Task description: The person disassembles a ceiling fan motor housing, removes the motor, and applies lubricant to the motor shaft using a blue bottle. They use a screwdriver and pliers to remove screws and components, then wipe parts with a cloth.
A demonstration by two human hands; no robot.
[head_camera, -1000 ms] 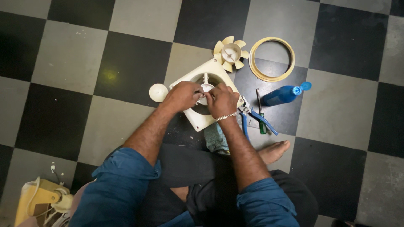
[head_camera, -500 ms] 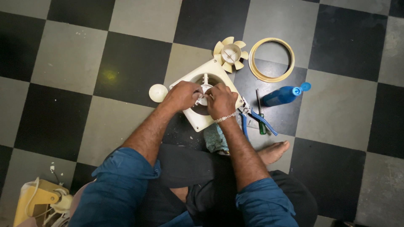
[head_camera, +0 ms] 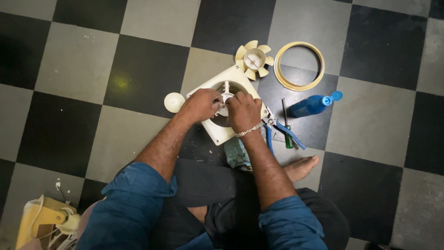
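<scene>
A cream square fan housing (head_camera: pixel 221 134) lies on the checkered floor in front of me. Both hands rest over its round opening, where a white hub with spokes (head_camera: pixel 226 90) shows. My left hand (head_camera: pixel 200 104) pinches at the hub from the left. My right hand (head_camera: pixel 243 111), a chain bracelet on its wrist, grips the hub from the right. What sits between the fingers is hidden.
A cream fan blade (head_camera: pixel 254 59) and a cream ring (head_camera: pixel 299 65) lie beyond the housing. A round cap (head_camera: pixel 174 102) sits left of it. Blue-handled pliers (head_camera: pixel 276 131), a green screwdriver (head_camera: pixel 286 126), a blue bottle (head_camera: pixel 315 104) and a cloth (head_camera: pixel 237 155) lie right. My bare foot (head_camera: pixel 301 167) rests nearby.
</scene>
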